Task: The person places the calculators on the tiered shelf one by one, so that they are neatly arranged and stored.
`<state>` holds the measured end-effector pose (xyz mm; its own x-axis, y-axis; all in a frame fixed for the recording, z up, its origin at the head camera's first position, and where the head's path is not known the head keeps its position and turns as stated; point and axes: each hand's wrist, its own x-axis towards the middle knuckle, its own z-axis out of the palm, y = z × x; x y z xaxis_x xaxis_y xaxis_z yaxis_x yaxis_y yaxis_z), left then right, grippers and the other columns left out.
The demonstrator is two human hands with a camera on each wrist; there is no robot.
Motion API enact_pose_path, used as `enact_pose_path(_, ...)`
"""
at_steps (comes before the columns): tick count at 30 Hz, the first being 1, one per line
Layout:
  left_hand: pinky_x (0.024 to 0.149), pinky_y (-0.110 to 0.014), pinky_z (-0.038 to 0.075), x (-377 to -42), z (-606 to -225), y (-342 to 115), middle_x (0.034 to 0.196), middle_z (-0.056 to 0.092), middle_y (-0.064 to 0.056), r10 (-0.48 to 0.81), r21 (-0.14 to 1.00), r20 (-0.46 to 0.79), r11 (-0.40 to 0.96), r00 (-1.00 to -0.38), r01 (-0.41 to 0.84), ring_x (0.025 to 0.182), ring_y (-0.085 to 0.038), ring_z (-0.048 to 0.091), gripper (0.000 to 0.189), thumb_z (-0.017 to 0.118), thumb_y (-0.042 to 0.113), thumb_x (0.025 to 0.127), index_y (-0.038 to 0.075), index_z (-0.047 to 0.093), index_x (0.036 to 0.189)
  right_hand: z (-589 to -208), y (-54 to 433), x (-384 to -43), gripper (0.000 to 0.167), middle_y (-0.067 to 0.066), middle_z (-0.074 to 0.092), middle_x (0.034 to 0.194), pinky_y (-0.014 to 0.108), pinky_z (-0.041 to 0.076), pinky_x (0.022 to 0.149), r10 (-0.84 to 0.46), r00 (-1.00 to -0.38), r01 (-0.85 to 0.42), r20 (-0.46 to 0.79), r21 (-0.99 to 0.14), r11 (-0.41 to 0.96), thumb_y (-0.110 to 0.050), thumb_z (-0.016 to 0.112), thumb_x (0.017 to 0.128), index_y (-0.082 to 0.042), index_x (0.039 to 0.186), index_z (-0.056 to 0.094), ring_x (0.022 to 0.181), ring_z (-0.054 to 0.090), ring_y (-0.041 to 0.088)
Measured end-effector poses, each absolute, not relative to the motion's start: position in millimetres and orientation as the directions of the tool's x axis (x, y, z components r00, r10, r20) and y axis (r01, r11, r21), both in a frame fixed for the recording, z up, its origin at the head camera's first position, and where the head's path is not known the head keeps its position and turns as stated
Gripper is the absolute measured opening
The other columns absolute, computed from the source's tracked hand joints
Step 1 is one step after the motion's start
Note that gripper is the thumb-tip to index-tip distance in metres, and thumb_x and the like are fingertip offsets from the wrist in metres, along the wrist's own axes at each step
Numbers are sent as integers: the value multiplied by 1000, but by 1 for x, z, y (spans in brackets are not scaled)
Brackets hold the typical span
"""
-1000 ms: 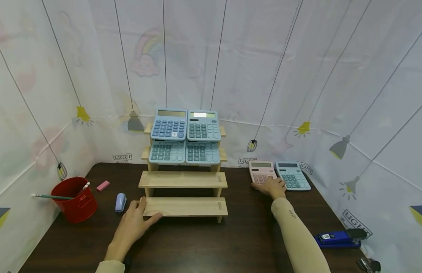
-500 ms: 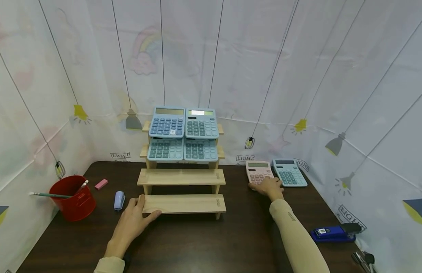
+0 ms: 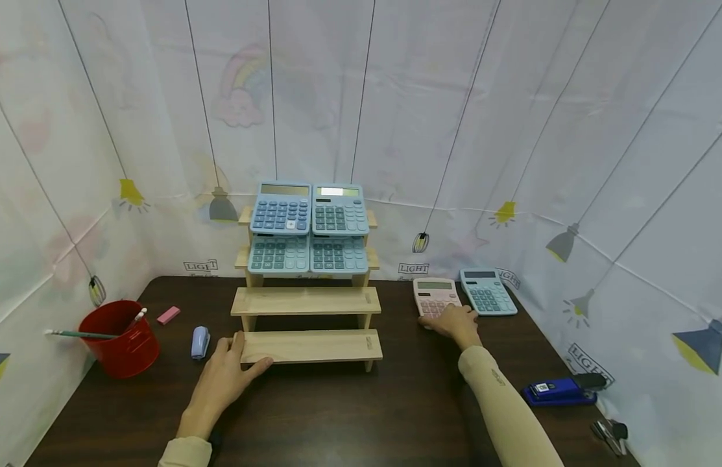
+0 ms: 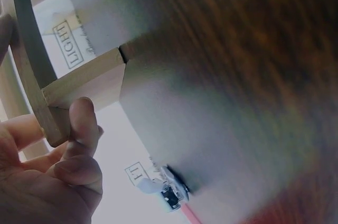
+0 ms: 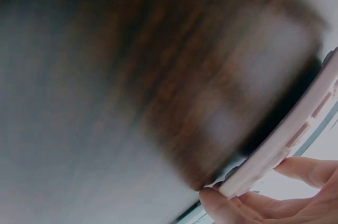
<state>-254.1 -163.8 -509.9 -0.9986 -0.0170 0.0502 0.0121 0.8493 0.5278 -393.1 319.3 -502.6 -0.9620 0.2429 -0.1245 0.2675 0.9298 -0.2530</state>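
My left hand grips the left end of the lowest board of a stepped wooden rack; the left wrist view shows fingers curled round the board's end. At the right, my right hand holds the near edge of a pink calculator, which lies at the back of the table. In the right wrist view, fingertips pinch the edge of the pink calculator from both faces. Just right of it lies a light blue calculator. Several blue calculators lean on the rack's two upper steps.
On the left stand a red bucket with pencils, a pink eraser and a small lilac stapler. A dark blue stapler and a metal-and-black object lie near the right edge. Printed cloth walls enclose the table.
The pink calculator has slid slightly toward me with my right hand, relative to the blue one beside it. My left hand stays on the rack. The head view has shifted a little.
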Motion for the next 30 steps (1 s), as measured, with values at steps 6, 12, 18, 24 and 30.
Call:
enact_pose_path(6, 97, -60, 50, -252, -510, -165, 135, 45, -33, -10, 531, 57, 847, -998, 22, 112, -43, 60, 104, 63, 67, 88, -5, 30, 155, -506, 317, -388, 102, 46, 40, 123, 69, 46, 94, 233, -967, 252, -104, -246, 936, -68, 67, 80, 20, 129, 50, 115, 40, 59)
enact_pose_path(12, 96, -60, 50, -251, -508, -165, 134, 46, -34, -4, 526, 73, 850, -997, 35, 111, -44, 60, 102, 63, 65, 89, -7, 30, 154, -501, 314, -379, 103, 47, 45, 125, 68, 40, 101, 194, -977, 210, -89, -229, 951, -68, 65, 81, 21, 131, 49, 116, 43, 59)
enact_pose_path(18, 97, -61, 50, -251, -507, -165, 136, 45, -34, -8, 531, 69, 847, -998, 30, 113, -46, 60, 102, 63, 64, 90, -7, 28, 155, -501, 309, -368, 102, 46, 45, 126, 69, 40, 101, 176, -981, 190, -76, -261, 946, -67, 64, 81, 18, 134, 47, 118, 43, 61)
enact_pose_path(24, 96, -60, 50, -251, -507, -165, 135, 45, -34, -3, 526, 76, 850, -997, 37, 112, -45, 61, 103, 62, 66, 89, -7, 29, 154, -495, 301, -353, 105, 46, 42, 129, 69, 42, 100, 170, -982, 188, -85, -283, 941, -69, 62, 81, 16, 140, 42, 119, 41, 62)
enact_pose_path(30, 97, -60, 50, -252, -506, -163, 136, 45, -34, -5, 525, 66, 851, -998, 31, 112, -44, 60, 103, 62, 66, 89, -7, 29, 154, -486, 295, -337, 103, 43, 45, 128, 68, 44, 98, 165, -984, 179, -75, -290, 940, -70, 61, 82, 14, 139, 43, 117, 44, 59)
